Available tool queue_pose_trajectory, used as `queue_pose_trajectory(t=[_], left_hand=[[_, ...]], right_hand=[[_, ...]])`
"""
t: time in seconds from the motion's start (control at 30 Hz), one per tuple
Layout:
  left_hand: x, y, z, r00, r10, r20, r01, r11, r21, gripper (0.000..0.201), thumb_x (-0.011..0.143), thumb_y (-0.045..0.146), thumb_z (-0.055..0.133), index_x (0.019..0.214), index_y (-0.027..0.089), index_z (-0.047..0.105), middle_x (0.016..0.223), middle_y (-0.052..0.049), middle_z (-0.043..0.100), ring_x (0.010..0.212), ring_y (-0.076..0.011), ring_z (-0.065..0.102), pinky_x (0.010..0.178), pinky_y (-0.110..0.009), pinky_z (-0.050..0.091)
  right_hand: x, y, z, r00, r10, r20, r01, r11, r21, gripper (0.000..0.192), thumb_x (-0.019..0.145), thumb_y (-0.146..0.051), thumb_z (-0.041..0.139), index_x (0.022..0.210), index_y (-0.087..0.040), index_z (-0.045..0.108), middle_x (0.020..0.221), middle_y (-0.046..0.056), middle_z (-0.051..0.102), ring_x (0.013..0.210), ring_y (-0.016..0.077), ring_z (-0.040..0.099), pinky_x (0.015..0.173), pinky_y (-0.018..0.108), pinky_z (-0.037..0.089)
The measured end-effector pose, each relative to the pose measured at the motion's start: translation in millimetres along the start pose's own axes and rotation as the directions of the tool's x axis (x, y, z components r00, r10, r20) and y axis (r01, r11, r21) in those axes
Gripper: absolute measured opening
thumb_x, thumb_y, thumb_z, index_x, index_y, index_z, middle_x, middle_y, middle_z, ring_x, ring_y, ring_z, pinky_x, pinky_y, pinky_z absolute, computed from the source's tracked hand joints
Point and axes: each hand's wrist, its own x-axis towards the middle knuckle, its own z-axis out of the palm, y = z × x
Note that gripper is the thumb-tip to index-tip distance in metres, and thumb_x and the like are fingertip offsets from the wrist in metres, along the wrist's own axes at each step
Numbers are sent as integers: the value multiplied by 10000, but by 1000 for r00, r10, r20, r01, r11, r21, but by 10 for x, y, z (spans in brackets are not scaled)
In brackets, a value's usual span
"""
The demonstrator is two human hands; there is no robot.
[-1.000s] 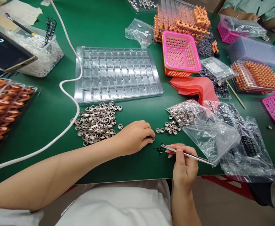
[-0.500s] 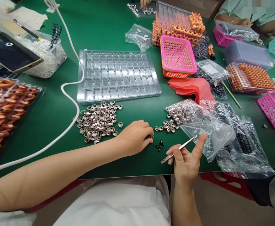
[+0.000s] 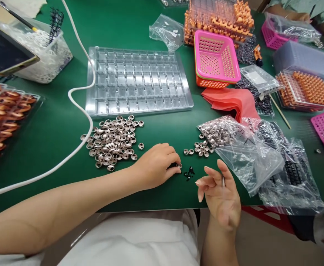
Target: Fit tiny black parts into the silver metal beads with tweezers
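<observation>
1. Since the earlier frame, the right hand (image 3: pixel 219 194) has turned palm-up and the tweezers (image 3: pixel 223 180) now stand nearly on end between its loosely spread fingers.
2. Left hand (image 3: pixel 157 164) rests on the green surface (image 3: pixel 53 147), fingertips narrowly pinched on a metal ring (image 3: pixel 179 165).
3. Small black parts (image 3: pixel 189 173) lie just right of that ring.
4. Loose rings in a pile (image 3: pixel 113 142) sit left of the ring, a clear tray (image 3: pixel 137 83) beyond.
</observation>
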Motion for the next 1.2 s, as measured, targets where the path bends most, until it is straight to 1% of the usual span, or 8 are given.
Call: queue_pose_trajectory(t=[0.1,0.23,0.3,0.57,0.73,0.93,1.1,1.2], left_hand=[[-3,-30,-2,1000,28,-5,-28,1000,-14,98,911,250,737,950,168,702,912,-36,682,867,-218,587,794,-371,443],[-11,-45,-12,999,49,-18,-50,998,-46,103,908,246,741,966,170,701,924,-34,682,876,-216,588,800,-368,438],[-19,-49,-14,998,57,-21,-58,997,-51,109,904,242,746,973,170,702,924,-33,680,875,-215,586,800,-366,434],[-44,-27,11,995,68,-68,-71,997,-44,93,907,224,740,985,178,716,918,-24,677,850,-200,573,756,-350,409],[-40,-27,21,995,70,-73,-73,996,-46,69,914,217,727,968,175,721,909,-27,673,846,-200,566,761,-352,408],[-34,-20,16,996,64,-69,-67,997,-47,71,933,214,697,987,178,726,907,-31,674,847,-201,564,765,-352,405],[-53,-42,58,991,86,-106,-91,995,-41,70,946,205,665,983,184,721,909,-31,668,843,-197,556,758,-351,397],[-59,-50,86,983,104,-152,-111,993,-33,67,935,187,664,970,187,721,892,-24,659,822,-195,547,732,-351,385]], right_hand=[[-9,16,1,1000,-14,-15,14,1000,-14,895,715,-642,806,1475,-306,473,1284,133,715,867,274,763,434,297,526],[-16,13,71,987,36,-154,-50,995,-87,376,962,-406,621,1315,-278,616,1053,87,798,753,218,768,529,307,560],[-15,10,115,978,31,-206,-58,990,-125,294,1008,-358,542,1265,-257,644,942,72,806,694,201,760,539,306,563],[-2,65,155,980,-125,-153,101,982,-159,354,1051,-416,418,1316,-309,626,848,31,777,615,162,698,512,307,570],[26,107,160,955,-228,-187,189,960,-204,319,1008,-462,511,1222,-322,702,926,30,635,719,141,617,509,282,529],[-3,41,176,970,-151,-190,72,926,-371,283,1021,-327,503,1217,-287,704,941,44,606,796,169,657,612,359,605],[-18,-8,108,960,-213,-180,98,861,-499,282,997,-263,537,1217,-276,713,973,62,646,848,188,685,628,364,635],[-1,15,66,964,-193,-186,68,847,-527,287,987,-217,545,1198,-284,727,1026,63,640,861,174,697,654,354,647]])
